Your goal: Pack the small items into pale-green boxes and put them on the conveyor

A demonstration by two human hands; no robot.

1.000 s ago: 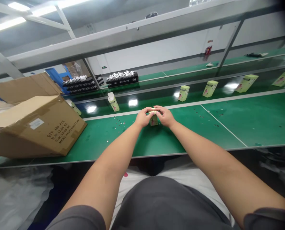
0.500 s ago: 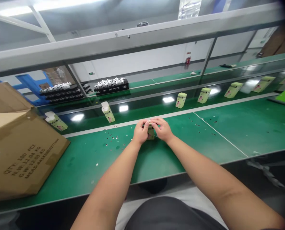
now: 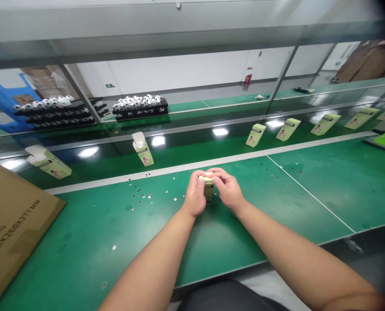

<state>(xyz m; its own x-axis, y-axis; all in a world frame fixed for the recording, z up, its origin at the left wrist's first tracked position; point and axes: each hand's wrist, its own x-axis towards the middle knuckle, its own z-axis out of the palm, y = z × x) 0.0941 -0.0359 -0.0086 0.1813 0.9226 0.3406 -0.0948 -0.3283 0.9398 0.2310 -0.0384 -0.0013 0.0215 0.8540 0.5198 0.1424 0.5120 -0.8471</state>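
A small light-green carton (image 3: 208, 190) stands upright on the green worktable, between my two hands. My left hand (image 3: 196, 194) is closed on its left side, with the thumb near the top edge. My right hand (image 3: 227, 188) grips the top from the right, thumb and fingers pressing at the lid. Fingers hide part of the lid and both sides of the carton. Beyond the hands, on the dark green belt, an open-topped carton (image 3: 143, 151) stands with its white flap up. Another open carton (image 3: 52, 163) is farther left.
Several cartons with no raised flaps, one being the nearest carton (image 3: 256, 135), line the belt to the right. A large cardboard box (image 3: 14, 233) stands at the left. Small dark and white bits (image 3: 142, 194) litter the worktable (image 3: 92, 233). Black trays (image 3: 140, 111) of black-and-white balls sit behind.
My view has tilted down and shifted. Both hands remain on the carton, whose white top flap now sits lower and flatter under the fingers. The cartons on the belt have drifted slightly right past the table.
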